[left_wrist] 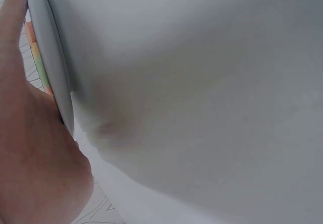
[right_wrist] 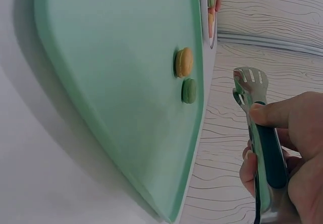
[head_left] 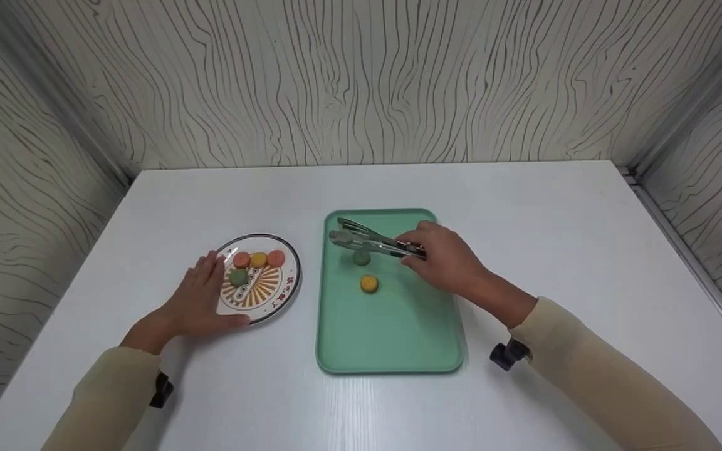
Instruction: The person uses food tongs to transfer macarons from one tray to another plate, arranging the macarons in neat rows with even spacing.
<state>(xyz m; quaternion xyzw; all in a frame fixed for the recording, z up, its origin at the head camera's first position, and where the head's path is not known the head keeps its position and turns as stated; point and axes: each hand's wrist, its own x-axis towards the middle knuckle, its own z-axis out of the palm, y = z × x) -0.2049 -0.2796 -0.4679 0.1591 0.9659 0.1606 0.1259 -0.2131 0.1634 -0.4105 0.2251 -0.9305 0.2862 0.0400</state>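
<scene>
My left hand (head_left: 198, 304) rests at the left side of a round white plate (head_left: 282, 299), fingers straight along the rim and thumb spread to its near edge. On the plate sit several macarons: two pink ones with a yellow macaron (head_left: 259, 260) between them, and a green macaron (head_left: 238, 277) just below. My right hand (head_left: 445, 257) grips metal tongs (head_left: 367, 241) by their dark handles. The tong tips are parted, with nothing between them, above the green tray (head_left: 392, 338). Beneath them lies a green macaron (right_wrist: 189, 91), beside a yellow macaron (right_wrist: 183, 62) on the tray.
The plate stands left of the tray on a white table (head_left: 524, 207). Wood-patterned panels (head_left: 361, 81) close off the back and both sides. A small dark device (head_left: 509, 354) is strapped at each wrist.
</scene>
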